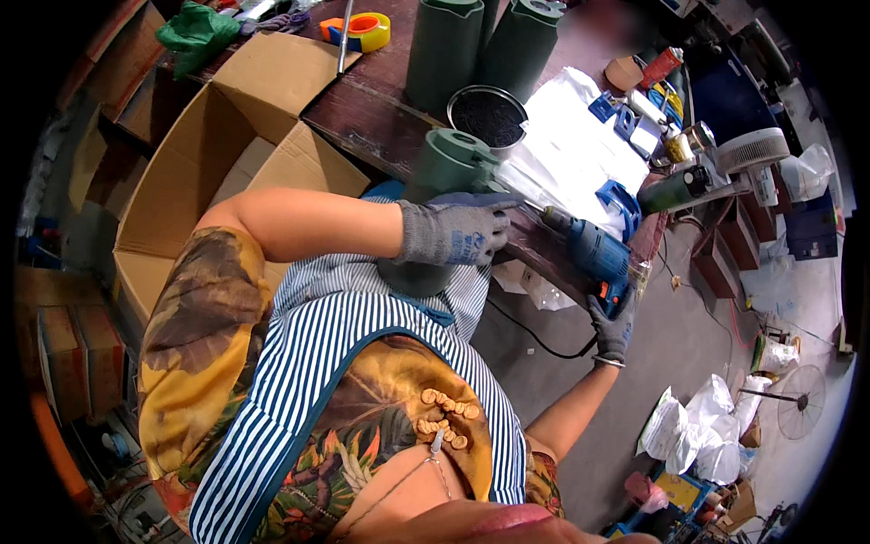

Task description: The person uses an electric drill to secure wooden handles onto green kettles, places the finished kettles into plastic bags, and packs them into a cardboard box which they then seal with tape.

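Note:
My left hand (458,231), in a grey work glove, is wrapped around a dark green lidded jug (451,159) held against my apron at the table edge. The jug's lower body shows beneath that hand. In my gloved right hand (616,328) is a blue power drill (598,252), gripped by its handle. Its chuck and bit point left toward the jug's handle side; whether the tip touches is unclear. Just beyond the jug stands a round tin (488,120) filled with small black pieces.
More green jugs (444,59) stand at the table's back beside white sheeting (580,136). An open cardboard box (181,163) is at my left, with a tape roll (370,33) beyond it. A small fan (752,150) stands right. The drill's black cord (535,337) hangs below the table.

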`<move>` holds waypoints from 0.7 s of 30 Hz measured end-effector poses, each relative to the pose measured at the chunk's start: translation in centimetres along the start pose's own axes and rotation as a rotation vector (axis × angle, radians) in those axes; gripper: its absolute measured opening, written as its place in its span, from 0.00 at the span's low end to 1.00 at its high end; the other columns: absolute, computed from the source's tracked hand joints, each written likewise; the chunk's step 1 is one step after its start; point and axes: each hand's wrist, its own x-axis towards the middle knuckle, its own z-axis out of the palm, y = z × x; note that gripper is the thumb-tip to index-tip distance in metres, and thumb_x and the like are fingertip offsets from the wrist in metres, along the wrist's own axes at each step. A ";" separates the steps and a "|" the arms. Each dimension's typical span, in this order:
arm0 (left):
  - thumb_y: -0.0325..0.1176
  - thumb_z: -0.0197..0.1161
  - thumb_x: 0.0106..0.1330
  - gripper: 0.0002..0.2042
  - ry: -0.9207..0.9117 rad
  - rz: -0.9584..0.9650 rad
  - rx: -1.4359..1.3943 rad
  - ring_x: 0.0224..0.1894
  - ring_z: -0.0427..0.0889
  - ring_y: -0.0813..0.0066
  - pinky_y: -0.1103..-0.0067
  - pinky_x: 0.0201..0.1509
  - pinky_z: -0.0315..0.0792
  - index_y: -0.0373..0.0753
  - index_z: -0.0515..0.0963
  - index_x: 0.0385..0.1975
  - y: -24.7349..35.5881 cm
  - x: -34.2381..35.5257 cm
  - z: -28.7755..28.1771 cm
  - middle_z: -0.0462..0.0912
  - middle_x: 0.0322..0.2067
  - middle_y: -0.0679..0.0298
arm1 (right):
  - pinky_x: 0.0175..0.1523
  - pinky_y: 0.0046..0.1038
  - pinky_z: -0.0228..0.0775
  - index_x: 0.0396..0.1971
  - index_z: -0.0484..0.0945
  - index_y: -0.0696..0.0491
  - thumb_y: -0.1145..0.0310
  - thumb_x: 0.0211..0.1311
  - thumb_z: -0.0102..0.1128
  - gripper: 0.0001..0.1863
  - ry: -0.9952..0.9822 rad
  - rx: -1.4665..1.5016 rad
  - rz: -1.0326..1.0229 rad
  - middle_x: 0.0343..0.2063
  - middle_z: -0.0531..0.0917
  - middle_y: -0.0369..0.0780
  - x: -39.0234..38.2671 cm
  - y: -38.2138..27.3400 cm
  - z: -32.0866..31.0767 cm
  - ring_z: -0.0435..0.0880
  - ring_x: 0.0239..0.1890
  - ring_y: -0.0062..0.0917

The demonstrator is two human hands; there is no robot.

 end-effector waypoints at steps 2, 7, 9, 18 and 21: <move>0.35 0.57 0.64 0.12 -0.015 -0.052 -0.099 0.56 0.73 0.62 0.54 0.74 0.52 0.51 0.83 0.45 0.2 -0.5 1.1 0.78 0.46 0.63 | 0.63 0.42 0.65 0.65 0.65 0.59 0.50 0.51 0.74 0.46 0.131 -0.192 0.083 0.58 0.74 0.54 0.1 -1.6 0.0 0.74 0.60 0.48; 0.36 0.57 0.64 0.12 -0.240 -0.091 -0.054 0.62 0.70 0.59 0.55 0.73 0.53 0.53 0.84 0.44 1.0 1.5 0.9 0.78 0.50 0.61 | 0.59 0.38 0.70 0.51 0.79 0.55 0.63 0.61 0.67 0.20 0.278 0.143 -0.146 0.50 0.81 0.47 6.0 -13.0 0.3 0.79 0.54 0.41; 0.39 0.56 0.65 0.13 -0.248 -0.128 0.017 0.63 0.71 0.58 0.56 0.72 0.54 0.50 0.85 0.45 1.0 2.6 -0.2 0.80 0.52 0.60 | 0.55 0.35 0.73 0.46 0.82 0.56 0.64 0.61 0.67 0.16 0.240 0.167 -0.315 0.47 0.83 0.45 11.3 -15.4 2.6 0.81 0.51 0.36; 0.40 0.56 0.65 0.13 -0.414 -0.159 -0.066 0.58 0.75 0.60 0.56 0.70 0.57 0.51 0.86 0.43 -2.0 4.2 1.8 0.82 0.51 0.61 | 0.48 0.33 0.75 0.37 0.86 0.51 0.44 0.54 0.68 0.24 -0.498 -0.047 -0.053 0.35 0.88 0.44 23.4 -11.5 14.7 0.87 0.39 0.38; 0.38 0.61 0.62 0.13 -0.151 0.060 -0.242 0.60 0.73 0.58 0.56 0.72 0.56 0.51 0.83 0.46 -3.0 4.8 3.7 0.79 0.54 0.60 | 0.42 0.27 0.75 0.45 0.85 0.56 0.53 0.62 0.66 0.22 -0.208 0.355 0.194 0.32 0.88 0.44 24.6 -9.0 13.5 0.85 0.34 0.24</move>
